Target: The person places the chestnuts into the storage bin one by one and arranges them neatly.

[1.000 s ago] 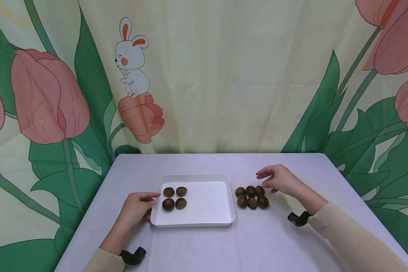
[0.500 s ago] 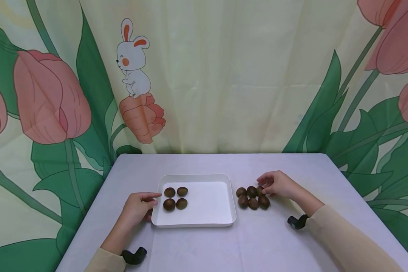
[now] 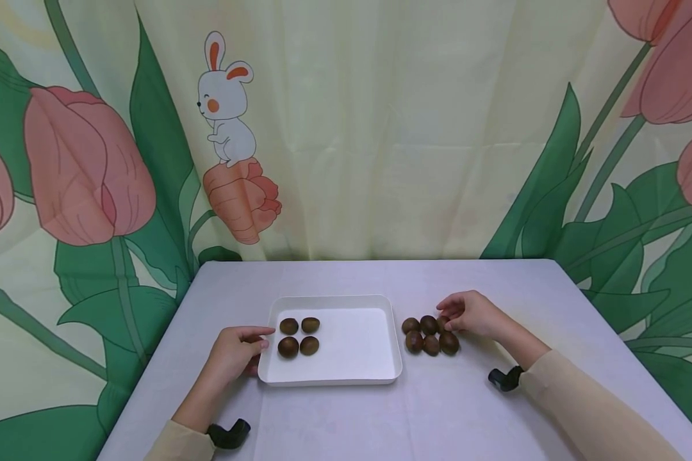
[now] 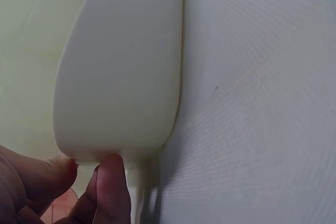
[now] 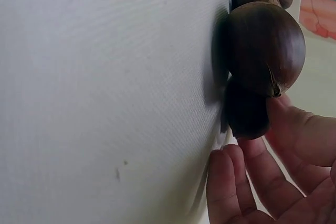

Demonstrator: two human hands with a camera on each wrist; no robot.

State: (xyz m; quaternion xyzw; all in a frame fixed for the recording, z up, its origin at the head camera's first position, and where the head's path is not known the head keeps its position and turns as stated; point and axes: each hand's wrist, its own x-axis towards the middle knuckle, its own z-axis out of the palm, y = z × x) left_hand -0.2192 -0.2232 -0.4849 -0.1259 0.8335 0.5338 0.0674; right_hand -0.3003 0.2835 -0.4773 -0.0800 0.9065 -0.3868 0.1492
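My right hand was pinching a brown nut between my thumb and a finger. It was the nut at the right end of the back row, in a bunch of 6 on the table. I couldn't tell if it was off the cloth at all. The nut looked smooth and round, so I thought it could pop out if I squeezed too hard or only held its edge. The big front nut was right beside it, maybe touching. If my fingers bumped that, it could roll and push the other nuts along too.

My left hand wasn't wrapped around anything. Its finger and thumb tips just touched the left end of the white tray. If I pushed there too hard, the tray could slide right and bump the bunch, because they were near its right wall.

The 4 nuts in the tray sat at its left end, in 2 rows of 2. They looked loose, so a tipped tray or a nut dropped from high up could mess up those rows.
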